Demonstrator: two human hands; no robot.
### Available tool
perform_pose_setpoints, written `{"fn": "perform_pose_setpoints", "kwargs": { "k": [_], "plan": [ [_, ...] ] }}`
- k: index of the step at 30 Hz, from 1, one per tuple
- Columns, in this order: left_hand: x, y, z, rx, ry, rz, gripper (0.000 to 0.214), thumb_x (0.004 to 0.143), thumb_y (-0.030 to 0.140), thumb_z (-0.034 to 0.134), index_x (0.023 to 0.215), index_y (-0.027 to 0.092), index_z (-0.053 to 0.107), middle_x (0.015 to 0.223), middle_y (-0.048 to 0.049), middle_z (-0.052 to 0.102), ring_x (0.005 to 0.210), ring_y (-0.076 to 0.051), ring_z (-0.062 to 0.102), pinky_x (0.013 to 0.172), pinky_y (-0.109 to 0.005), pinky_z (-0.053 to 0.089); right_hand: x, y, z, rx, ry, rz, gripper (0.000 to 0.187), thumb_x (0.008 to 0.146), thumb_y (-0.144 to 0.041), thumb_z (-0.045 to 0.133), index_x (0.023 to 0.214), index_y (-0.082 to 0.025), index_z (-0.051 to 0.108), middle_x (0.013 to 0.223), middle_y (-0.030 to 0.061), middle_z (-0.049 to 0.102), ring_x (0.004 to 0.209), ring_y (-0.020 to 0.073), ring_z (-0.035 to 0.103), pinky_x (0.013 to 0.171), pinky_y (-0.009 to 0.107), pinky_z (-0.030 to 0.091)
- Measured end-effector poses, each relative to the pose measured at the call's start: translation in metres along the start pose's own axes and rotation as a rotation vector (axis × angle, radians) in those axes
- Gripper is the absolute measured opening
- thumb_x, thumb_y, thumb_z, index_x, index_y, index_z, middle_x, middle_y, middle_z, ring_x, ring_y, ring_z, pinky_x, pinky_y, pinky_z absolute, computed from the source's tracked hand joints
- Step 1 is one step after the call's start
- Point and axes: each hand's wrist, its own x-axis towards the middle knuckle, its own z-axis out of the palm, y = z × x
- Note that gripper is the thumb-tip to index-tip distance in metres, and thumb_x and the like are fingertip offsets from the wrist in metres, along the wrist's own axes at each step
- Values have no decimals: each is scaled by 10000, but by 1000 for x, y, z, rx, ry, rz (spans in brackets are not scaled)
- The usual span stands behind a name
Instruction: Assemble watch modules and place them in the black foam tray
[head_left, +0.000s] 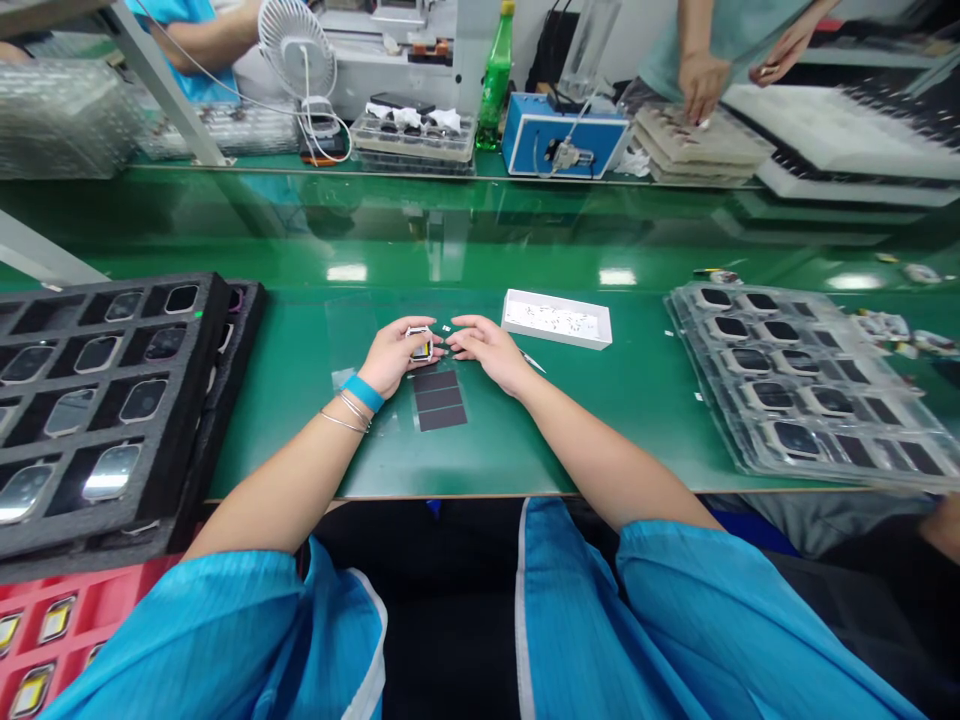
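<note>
Judging work midway: left hand (390,354) pinches a watch case (422,333), innards (429,350) not yet covered; right hand (487,350) curls its fingers beside it, grip unclear from here.

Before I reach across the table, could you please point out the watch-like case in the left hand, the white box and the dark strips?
Watch-like case (423,346): head view, middle of its visible side.
White box (555,335): head view, near wall.
Dark strips (440,399): head view, middle strip.
</note>
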Motion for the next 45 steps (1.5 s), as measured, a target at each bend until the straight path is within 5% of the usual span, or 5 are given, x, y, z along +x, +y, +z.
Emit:
{"fn": "perform_pose_setpoints", "kwargs": {
  "k": [14,35,41,45],
  "plan": [
    [1,-2,-3,11,21,9,313,729,180,670,1034,149,603,797,-34,701,703,-171,704,624,-326,605,1,2,-1,-23,-7,-16,255,811,-235,639,1057,-212,578,869,-5,695,812,118,654,771,270,556],
    [-1,3,-1,29,68,39,324,803,219,671,1113,153,602,938,-66,726,724,-140,705,606,-234,580,0,0,0,-10,-1,0,235,820,-210,628,1050,-206,581,852,-4,688,813,125,649,766,273,548],
    [1,2,-4,-91,24,27,401,789,191,638,1188,164,617,1054,-95,714,879,-172,709,865,-355,568,1,2,-1,-29,-8,-2,267,814,-263,664,1063,-218,578,883,6,701,833,134,655,793,295,563],
    [6,-3,-7,-73,-46,88,599,755,142,643,1335,259,544,1143,-40,672,1024,-142,665,985,-340,503,1,3,-2,-36,-13,-6,285,809,-284,676,1070,-221,577,891,10,705,838,134,656,804,297,569]
  ]
}}
